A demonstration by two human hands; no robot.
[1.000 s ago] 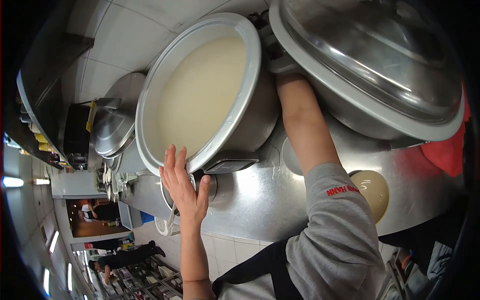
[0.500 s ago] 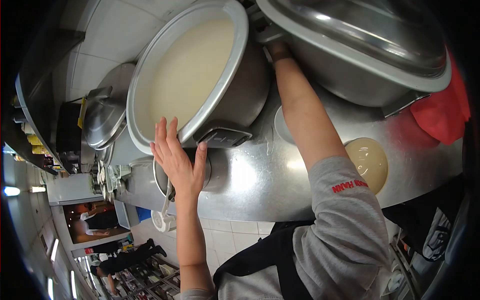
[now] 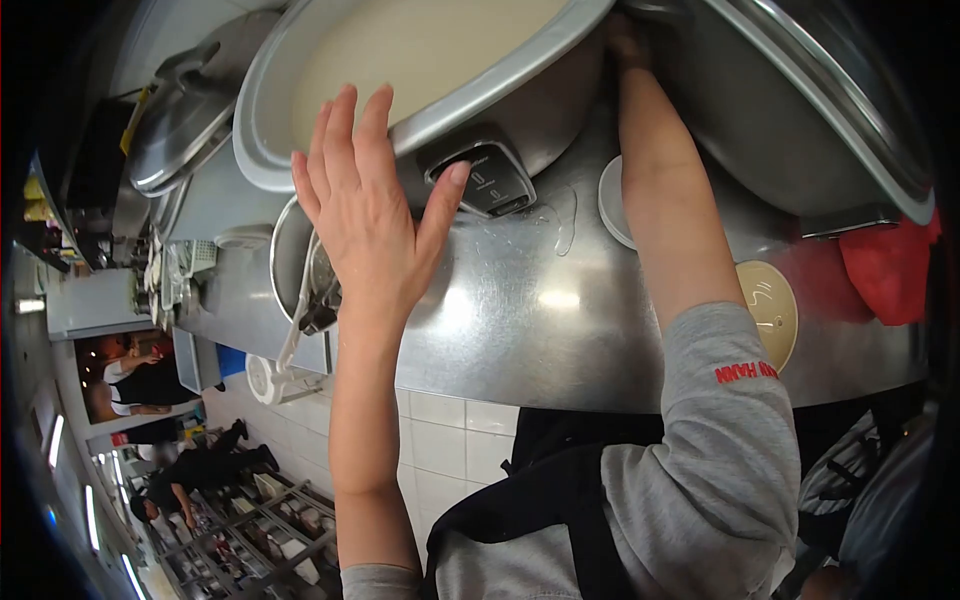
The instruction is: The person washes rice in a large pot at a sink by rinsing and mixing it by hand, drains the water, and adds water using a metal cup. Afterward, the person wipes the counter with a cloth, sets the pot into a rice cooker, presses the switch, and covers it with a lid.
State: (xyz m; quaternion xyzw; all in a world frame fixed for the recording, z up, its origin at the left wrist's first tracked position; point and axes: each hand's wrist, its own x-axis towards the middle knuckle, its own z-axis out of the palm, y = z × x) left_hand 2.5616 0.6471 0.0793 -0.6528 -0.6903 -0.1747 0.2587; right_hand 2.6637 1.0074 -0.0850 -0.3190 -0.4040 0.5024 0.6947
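A large metal electric pot (image 3: pixel 575 95) holds pale, creamy liquid (image 3: pixel 420 55). My left hand (image 3: pixel 375 200) is at its near rim, fingers stretched out and thumb apart, with nothing in it. I cannot tell whether the fingertips touch the rim. Just right of that hand is the pot's dark control panel (image 3: pixel 490 180). My right hand (image 3: pixel 625 42) reaches into the shadowed gap between this pot and a second, lidded pot (image 3: pixel 780 150). Its fingers are hidden in the dark there, so what it touches does not show.
Near my right forearm lie a pale round lid or dish (image 3: pixel 613 205) and a cream-coloured plate (image 3: pixel 775 300). A red cloth (image 3: pixel 888 265) is at the far right. Left are a metal container (image 3: pixel 290 250) with utensils and a large lid (image 3: pixel 190 115). Two people work in the background.
The view has shifted, so both pots appear higher and closer. My left hand remains spread beside the rim, and my right hand stays in the gap between the pots.
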